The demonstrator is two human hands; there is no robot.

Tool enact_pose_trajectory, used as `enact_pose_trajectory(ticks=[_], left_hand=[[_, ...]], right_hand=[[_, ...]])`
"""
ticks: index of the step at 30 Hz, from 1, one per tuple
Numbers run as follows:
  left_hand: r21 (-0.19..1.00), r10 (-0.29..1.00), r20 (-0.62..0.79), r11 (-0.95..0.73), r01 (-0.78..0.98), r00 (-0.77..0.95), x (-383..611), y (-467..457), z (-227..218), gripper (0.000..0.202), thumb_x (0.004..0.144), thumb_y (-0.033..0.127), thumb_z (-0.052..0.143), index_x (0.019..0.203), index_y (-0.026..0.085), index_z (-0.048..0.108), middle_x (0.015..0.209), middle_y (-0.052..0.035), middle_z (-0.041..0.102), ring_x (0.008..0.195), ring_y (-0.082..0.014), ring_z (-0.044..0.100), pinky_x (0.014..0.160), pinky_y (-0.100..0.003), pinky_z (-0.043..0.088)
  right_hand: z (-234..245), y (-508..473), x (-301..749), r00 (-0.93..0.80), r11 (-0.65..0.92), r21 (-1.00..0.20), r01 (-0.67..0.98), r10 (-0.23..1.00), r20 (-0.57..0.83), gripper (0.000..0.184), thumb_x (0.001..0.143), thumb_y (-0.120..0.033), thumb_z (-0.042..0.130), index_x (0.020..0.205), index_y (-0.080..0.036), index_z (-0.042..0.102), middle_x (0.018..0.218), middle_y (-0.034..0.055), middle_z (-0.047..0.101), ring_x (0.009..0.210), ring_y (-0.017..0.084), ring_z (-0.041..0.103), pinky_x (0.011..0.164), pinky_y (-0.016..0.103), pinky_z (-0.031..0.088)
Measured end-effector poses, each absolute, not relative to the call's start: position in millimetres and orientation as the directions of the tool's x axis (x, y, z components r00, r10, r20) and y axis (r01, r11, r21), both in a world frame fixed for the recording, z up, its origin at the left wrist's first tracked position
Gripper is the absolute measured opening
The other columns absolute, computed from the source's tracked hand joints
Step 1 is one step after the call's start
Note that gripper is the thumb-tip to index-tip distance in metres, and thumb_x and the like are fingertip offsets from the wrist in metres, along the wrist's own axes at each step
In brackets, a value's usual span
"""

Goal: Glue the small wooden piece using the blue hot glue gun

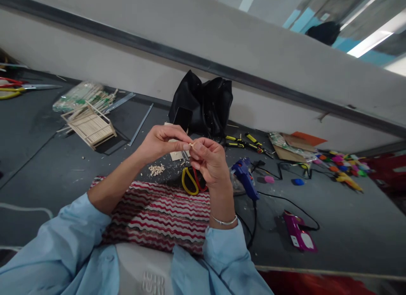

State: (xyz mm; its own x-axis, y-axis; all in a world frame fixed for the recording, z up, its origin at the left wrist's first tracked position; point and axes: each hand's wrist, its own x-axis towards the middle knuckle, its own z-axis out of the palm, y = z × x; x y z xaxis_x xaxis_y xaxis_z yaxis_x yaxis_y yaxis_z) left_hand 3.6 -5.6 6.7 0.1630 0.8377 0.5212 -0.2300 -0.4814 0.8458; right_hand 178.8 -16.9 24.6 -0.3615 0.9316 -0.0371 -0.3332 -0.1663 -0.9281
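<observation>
My left hand (165, 141) and my right hand (209, 158) meet fingertip to fingertip above the table. Between them they pinch a tiny pale piece (191, 145), mostly covered by the fingers; its kind cannot be made out. Just below my right hand lie scissors (189, 181) with one yellow and one red handle loop, their blades partly hidden. A small heap of pale cut bits (156, 170) is on the table below my left hand, with crumbs scattered around it. Under my forearms spreads a red and white wavy-striped cloth (155, 210).
A blue glue gun (246, 178) with a cord lies right of my hands. A small stick-built frame (90, 126) and bagged sticks (79, 97) sit left. At the back are a black bag (203, 104) and yellow-black pliers (234, 141). A purple box (300, 232) is at right.
</observation>
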Motion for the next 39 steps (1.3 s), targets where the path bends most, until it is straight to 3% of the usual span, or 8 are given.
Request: enact_pose_trajectory(ticks=[6, 19, 28, 32, 39], left_hand=[[0.827, 0.822, 0.549, -0.509, -0.237, 0.15, 3.5, -5.9, 5.3, 0.014, 0.074, 0.034, 0.091, 0.081, 0.023, 0.085, 0.076, -0.0051, 0.078, 0.07, -0.0123, 0.069, 0.065, -0.024, 0.056], [0.835, 0.816, 0.547, -0.516, -0.191, 0.188, 1.4, -6.6, 5.3, 0.02, 0.073, 0.039, 0.091, 0.08, 0.021, 0.084, 0.076, -0.0057, 0.078, 0.07, -0.0133, 0.069, 0.064, -0.025, 0.055], [0.804, 0.795, 0.589, -0.56, -0.199, 0.143, 1.8, -1.8, -0.5, 0.012, 0.078, 0.035, 0.089, 0.084, 0.024, 0.085, 0.078, -0.0049, 0.079, 0.073, -0.0139, 0.07, 0.069, -0.027, 0.055], [0.801, 0.8, 0.593, -0.576, -0.165, 0.087, 1.9, -1.6, -0.6, 0.015, 0.077, 0.037, 0.089, 0.085, 0.024, 0.085, 0.081, -0.0054, 0.08, 0.077, -0.0152, 0.071, 0.073, -0.029, 0.056], [0.758, 0.762, 0.647, -0.639, -0.129, 0.025, 2.1, -2.6, 2.5, 0.014, 0.077, 0.036, 0.089, 0.084, 0.026, 0.085, 0.081, -0.0037, 0.081, 0.076, -0.0143, 0.071, 0.074, -0.029, 0.057]], right_hand=[[27.7, -17.0, 179.8, -0.366, -0.174, -0.932, -0.318, 0.929, -0.048, 0.039, 0.062, -0.041, 0.097, 0.064, -0.017, 0.066, 0.051, -0.0089, 0.043, 0.045, 0.002, 0.034, 0.035, 0.012, 0.031], [27.9, -15.8, 182.7, -0.374, -0.172, -0.944, -0.28, 0.926, -0.058, 0.039, 0.058, -0.039, 0.099, 0.062, -0.016, 0.068, 0.05, -0.0087, 0.047, 0.041, 0.001, 0.035, 0.034, 0.013, 0.033], [28.5, -16.2, 181.3, -0.33, -0.171, -0.942, -0.29, 0.941, -0.07, 0.045, 0.059, -0.05, 0.097, 0.068, -0.018, 0.066, 0.056, -0.0081, 0.047, 0.047, 0.004, 0.037, 0.034, 0.013, 0.031], [30.4, -17.1, 182.5, -0.289, -0.104, -0.945, -0.309, 0.957, -0.01, 0.045, 0.063, -0.055, 0.094, 0.069, -0.019, 0.066, 0.06, -0.0066, 0.049, 0.049, 0.004, 0.039, 0.035, 0.013, 0.032], [27.0, -21.6, 180.2, -0.149, 0.111, -0.971, -0.211, 0.978, 0.144, 0.027, 0.071, -0.041, 0.089, 0.076, -0.02, 0.073, 0.056, -0.0067, 0.055, 0.043, 0.004, 0.043, 0.038, 0.017, 0.034]])
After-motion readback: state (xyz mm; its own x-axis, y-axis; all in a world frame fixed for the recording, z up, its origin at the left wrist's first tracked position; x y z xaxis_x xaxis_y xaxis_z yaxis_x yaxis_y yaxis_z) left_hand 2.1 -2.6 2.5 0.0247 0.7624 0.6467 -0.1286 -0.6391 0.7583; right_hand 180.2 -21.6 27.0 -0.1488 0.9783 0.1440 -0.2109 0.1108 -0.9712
